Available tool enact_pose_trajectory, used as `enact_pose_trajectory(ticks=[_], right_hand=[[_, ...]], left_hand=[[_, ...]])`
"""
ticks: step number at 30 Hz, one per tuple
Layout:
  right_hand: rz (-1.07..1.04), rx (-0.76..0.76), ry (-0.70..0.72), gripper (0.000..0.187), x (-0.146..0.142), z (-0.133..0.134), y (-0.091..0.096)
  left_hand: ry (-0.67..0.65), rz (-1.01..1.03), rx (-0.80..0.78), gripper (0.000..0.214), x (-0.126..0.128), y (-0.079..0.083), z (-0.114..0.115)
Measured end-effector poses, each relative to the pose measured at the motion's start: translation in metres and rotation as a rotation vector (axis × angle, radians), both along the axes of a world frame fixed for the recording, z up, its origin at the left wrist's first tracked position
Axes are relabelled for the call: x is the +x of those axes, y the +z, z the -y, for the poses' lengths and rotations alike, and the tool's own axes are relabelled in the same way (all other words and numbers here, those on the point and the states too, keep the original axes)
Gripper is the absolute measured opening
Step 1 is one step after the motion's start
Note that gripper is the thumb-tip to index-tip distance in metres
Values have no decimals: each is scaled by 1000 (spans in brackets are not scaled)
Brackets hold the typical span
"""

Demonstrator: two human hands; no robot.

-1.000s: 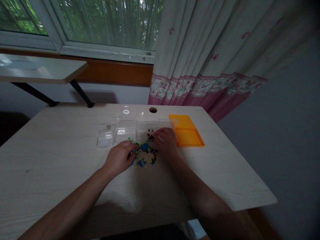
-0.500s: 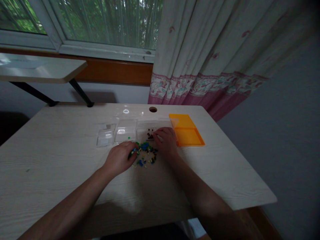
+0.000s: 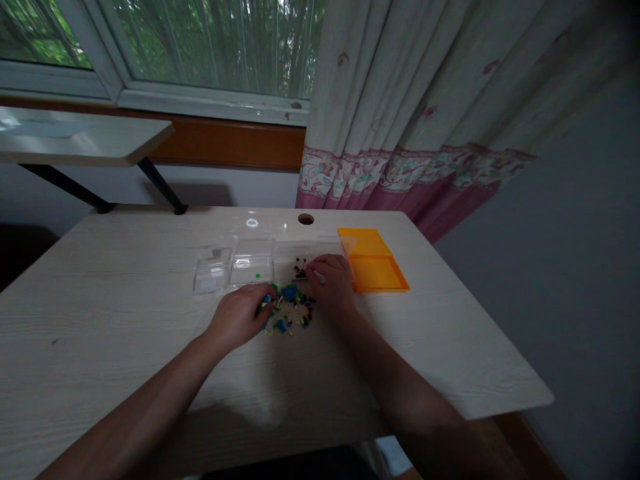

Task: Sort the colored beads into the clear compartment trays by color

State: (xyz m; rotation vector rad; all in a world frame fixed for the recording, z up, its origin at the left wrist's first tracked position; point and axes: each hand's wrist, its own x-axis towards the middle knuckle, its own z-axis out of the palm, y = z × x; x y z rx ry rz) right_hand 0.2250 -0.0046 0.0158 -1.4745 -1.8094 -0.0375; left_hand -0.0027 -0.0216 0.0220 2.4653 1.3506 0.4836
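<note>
A pale wooden bench (image 3: pixel 125 333) seen from above by the person sitting at it, in dim light. Near its middle lies a small pile of tiny bricks (image 3: pixel 290 312), blue, green, yellow and black.

The left hand (image 3: pixel 239 315) rests palm down at the left edge of the pile, fingers curled, fingertips among the pieces. The bricks are too small to tell whether it pinches one.

The right hand (image 3: pixel 331 283) lies just behind and to the right of the pile, fingers drawn close together, with the tips at a clear tray (image 3: pixel 293 257) that holds a few dark pieces (image 3: pixel 301 271). I cannot tell whether it grips a piece.

Behind the pile and to its left stand two more clear trays. The nearer one (image 3: pixel 250 261) holds a single green brick (image 3: pixel 258 275); the farther one (image 3: pixel 213 275) sits beside it.

To the right of the pile, just beyond the right hand, lies an orange tray (image 3: pixel 375 273).

Farther behind the pile, a round hole (image 3: pixel 305 219) pierces the bench. Beyond that hang a pink-bordered curtain (image 3: pixel 400 100) and a window (image 3: pixel 200 40) showing green trees.
</note>
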Motion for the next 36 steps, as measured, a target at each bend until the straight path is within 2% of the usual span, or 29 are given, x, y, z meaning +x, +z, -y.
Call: enact_pose_trajectory(ticks=[11, 22, 28, 31, 36], right_hand=[[-5, -15, 9, 15, 0, -1, 0], [6, -12, 9, 14, -1, 2, 4], [-6, -2, 8, 13, -2, 1, 3], [-12, 22, 53, 12, -3, 2, 5], [11, 7, 239, 12, -6, 6, 8]], left_hand=[[34, 62, -37, 15, -3, -8, -5], [7, 330, 15, 13, 0, -3, -3], [93, 443, -106, 17, 2, -7, -1], [112, 503, -157, 19, 3, -9, -1], [153, 568, -205, 24, 3, -12, -3]])
